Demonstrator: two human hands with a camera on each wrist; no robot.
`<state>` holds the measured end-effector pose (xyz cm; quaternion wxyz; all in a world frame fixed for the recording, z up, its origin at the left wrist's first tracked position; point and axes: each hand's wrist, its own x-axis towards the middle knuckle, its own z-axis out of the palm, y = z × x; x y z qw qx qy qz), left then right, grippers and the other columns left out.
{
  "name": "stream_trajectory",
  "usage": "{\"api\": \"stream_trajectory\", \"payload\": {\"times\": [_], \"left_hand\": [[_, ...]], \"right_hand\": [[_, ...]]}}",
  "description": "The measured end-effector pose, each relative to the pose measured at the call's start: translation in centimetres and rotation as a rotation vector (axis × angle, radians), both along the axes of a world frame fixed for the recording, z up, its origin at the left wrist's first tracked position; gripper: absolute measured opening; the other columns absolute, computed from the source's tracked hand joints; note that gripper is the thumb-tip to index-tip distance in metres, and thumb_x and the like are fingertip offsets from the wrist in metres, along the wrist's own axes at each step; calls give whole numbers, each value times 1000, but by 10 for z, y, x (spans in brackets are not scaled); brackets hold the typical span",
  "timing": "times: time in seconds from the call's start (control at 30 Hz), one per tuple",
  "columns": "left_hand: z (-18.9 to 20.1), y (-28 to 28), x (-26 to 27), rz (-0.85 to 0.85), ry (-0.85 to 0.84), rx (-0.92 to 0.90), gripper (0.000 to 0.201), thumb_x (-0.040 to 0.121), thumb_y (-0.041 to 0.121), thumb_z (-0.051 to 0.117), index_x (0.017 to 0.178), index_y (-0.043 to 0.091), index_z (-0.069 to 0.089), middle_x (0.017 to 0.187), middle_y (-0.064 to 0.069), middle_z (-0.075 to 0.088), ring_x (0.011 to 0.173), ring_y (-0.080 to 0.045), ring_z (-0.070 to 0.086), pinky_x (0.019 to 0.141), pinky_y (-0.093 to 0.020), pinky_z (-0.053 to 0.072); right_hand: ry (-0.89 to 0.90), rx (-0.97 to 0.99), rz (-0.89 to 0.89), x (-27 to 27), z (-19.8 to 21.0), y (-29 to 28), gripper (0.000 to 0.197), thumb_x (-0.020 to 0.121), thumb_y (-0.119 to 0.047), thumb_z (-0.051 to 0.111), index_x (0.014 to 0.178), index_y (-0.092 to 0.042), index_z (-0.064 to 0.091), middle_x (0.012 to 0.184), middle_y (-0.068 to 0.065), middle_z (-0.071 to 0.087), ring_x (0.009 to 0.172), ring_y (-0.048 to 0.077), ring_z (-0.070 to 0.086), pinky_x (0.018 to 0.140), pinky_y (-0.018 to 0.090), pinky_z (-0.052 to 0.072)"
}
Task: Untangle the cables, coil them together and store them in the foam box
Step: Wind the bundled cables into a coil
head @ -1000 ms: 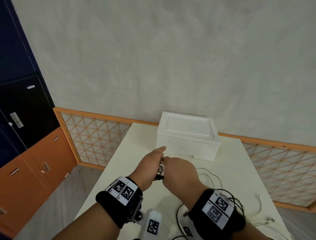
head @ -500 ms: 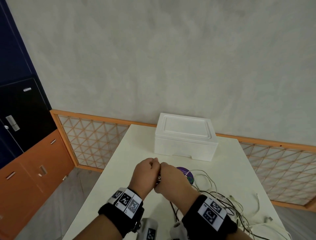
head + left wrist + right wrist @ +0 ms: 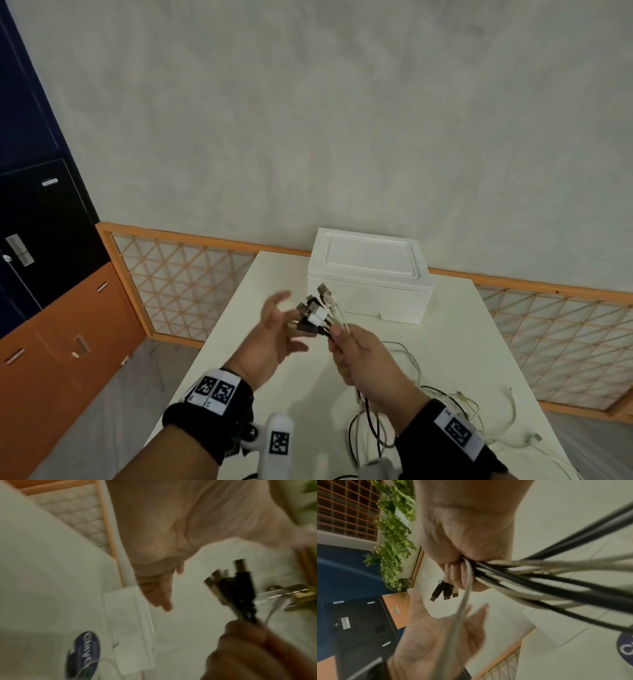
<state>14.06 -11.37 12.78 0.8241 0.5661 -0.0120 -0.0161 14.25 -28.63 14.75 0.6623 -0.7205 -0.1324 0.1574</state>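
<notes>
Above the white table (image 3: 239, 329), the left hand (image 3: 270, 339) is hovering with fingers spread, holding nothing, just beside the fanned plugs. To its right, the right hand (image 3: 366, 363) is keeping a closed grip around the bundled cables (image 3: 318, 315); their connector ends are sticking up past the fist, while the loose lengths are trailing down onto the table. Behind them, the foam box (image 3: 370, 277) is sitting with its lid on.
</notes>
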Motion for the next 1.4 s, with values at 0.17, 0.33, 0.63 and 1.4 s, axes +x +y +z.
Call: {"api": "stream_trajectory", "payload": {"times": [0.17, 0.33, 0.63, 1.4], "left_hand": [[-2, -37, -14, -240, 34, 107, 49, 68, 54, 76, 98, 15, 73, 113, -9, 68, 105, -21, 62, 82, -30, 51], [20, -51, -11, -68, 123, -145, 36, 83, 41, 57, 62, 12, 65, 97, -7, 71, 94, -23, 64, 72, -35, 50], [39, -48, -17, 19, -9, 250, 38, 85, 43, 54, 68, 16, 74, 100, -4, 74, 44, -23, 55, 41, -25, 40], [53, -42, 2, 97, 5, -230, 42, 85, 42, 50, 55, 15, 41, 47, 0, 40, 53, -18, 54, 71, -35, 53]], "right_hand": [[-125, -170, 168, -7, 1, 15, 28, 101, -14, 38, 73, -20, 40, 58, -12, 37, 41, -4, 38, 45, 13, 28], [-7, -133, 210, -2, 10, 13, 26, 101, -28, 39, 78, -20, 49, 51, -6, 42, 46, 7, 38, 47, 23, 29], [-41, -64, 155, -12, 9, 7, 29, 101, -31, 38, 88, -18, 60, 65, -4, 61, 59, 12, 54, 56, 23, 41], [-117, -26, 368, 16, -10, -22, 11, 93, -3, 51, 93, -10, 60, 85, -2, 70, 80, 12, 65, 74, 19, 48]]}}
